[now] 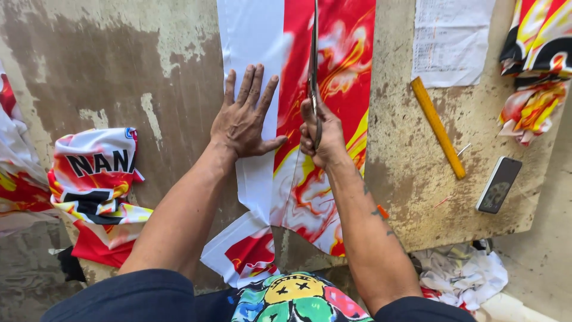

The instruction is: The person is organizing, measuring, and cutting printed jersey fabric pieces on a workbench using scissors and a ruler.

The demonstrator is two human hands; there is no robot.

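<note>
Head view: a long strip of printed fabric (333, 89), white on one side and red with flame swirls on the other, is laid along a worn board (119, 71). The white margin is pressed flat by the left hand (243, 122), fingers spread and released. Scissors (314, 71) are gripped in the clenched right hand (320, 136), blades pointing away over the red part. The cut line itself cannot be made out (most of the strip appears to lie ahead of the blades). A yellow ruler (438, 127) and a phone (499, 183) are left aside.
</note>
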